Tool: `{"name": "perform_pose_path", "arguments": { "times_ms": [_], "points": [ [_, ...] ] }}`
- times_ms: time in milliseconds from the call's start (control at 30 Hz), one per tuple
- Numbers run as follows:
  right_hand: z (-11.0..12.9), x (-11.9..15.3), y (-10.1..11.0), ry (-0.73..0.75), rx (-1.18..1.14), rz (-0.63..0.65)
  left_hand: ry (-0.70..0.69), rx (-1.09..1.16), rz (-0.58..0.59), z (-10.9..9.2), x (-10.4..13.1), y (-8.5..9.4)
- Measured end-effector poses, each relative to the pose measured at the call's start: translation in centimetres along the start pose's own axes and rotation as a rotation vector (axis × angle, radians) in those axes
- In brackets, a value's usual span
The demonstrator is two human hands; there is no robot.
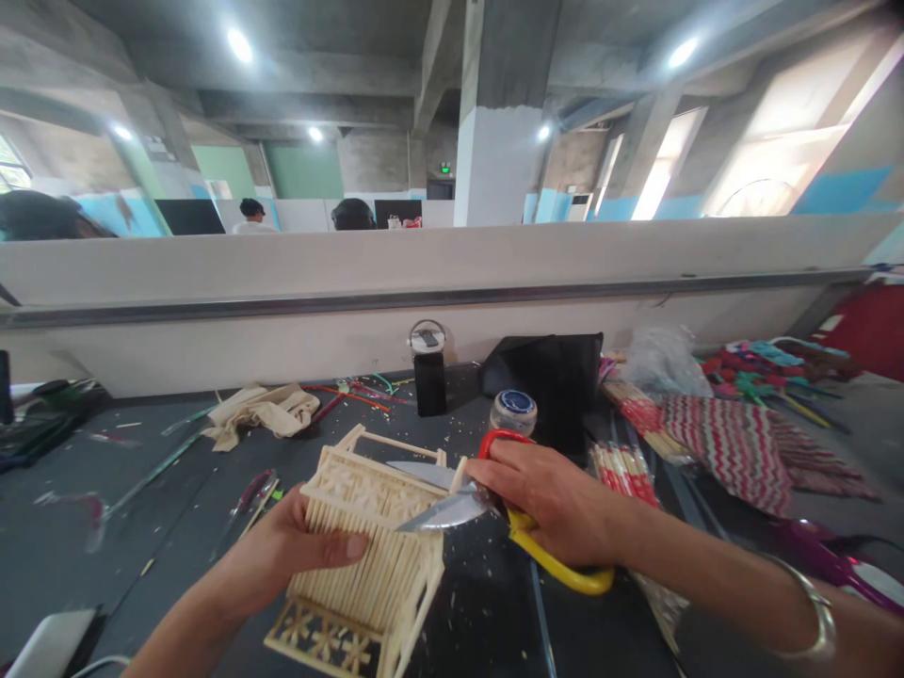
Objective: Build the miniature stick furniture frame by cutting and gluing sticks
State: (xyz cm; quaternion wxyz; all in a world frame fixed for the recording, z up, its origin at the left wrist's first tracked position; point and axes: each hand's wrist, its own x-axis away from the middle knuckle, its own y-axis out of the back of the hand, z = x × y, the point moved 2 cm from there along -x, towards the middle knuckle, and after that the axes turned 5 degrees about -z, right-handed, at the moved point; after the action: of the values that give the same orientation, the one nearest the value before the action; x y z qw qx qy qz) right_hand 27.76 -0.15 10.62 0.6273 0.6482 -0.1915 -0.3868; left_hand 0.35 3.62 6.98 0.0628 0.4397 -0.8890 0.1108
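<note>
A pale wooden stick structure (367, 556), with rows of thin sticks and star-patterned panels, is tilted above the dark table. My left hand (289, 551) grips its left side, the thumb lying across the sticks. My right hand (543, 494) is closed on scissors (557, 562) with red and yellow handles. Their blades are apart and point left, over the structure's upper right part. A short stick piece (458, 474) stands beside the blades at my right fingertips; whether the fingers touch it is unclear.
Behind my right hand are a lidded jar (513, 411) and a black bag (543, 377). A phone (430, 384) leans upright near the partition (353, 348). Beige cloth (265, 412) lies left, stick packs (625, 471) and striped fabric (734, 447) right. Scraps dot the table (190, 537). People sit beyond.
</note>
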Motion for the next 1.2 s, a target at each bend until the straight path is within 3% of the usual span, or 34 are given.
{"name": "perform_pose_path", "arguments": {
  "times_ms": [200,400,467,667,833,1000,1100,1200],
  "points": [
    [-0.2,0.3,0.1,-0.023,-0.061,-0.032,-0.011,-0.026,-0.006,-0.3,-0.1,0.4],
    [-1.0,0.6,0.4,-0.088,-0.235,-0.391,0.024,0.12,-0.028,0.7,-0.2,0.8],
    [-1.3,0.8,0.3,-0.111,-0.254,-0.409,0.027,0.164,-0.032,1.0,-0.2,0.9],
    [-1.3,1.0,0.1,-0.174,-0.285,-0.279,0.013,0.259,-0.051,1.6,-0.2,1.0],
    [-1.2,1.7,-1.1,-0.315,-0.306,-0.213,-0.022,0.448,-0.124,2.6,-0.7,0.7],
    [-1.3,3.2,-5.2,-0.545,-0.35,-0.067,0.042,0.666,-0.283,4.2,-1.1,0.1],
    [-0.8,4.0,-8.4,-0.698,-0.371,0.08,0.128,0.829,-0.295,4.9,-1.1,-0.4],
    [0.2,4.5,-11.2,-0.751,-0.322,0.15,0.161,0.935,-0.274,5.2,-1.1,-0.6]
  ]
}}
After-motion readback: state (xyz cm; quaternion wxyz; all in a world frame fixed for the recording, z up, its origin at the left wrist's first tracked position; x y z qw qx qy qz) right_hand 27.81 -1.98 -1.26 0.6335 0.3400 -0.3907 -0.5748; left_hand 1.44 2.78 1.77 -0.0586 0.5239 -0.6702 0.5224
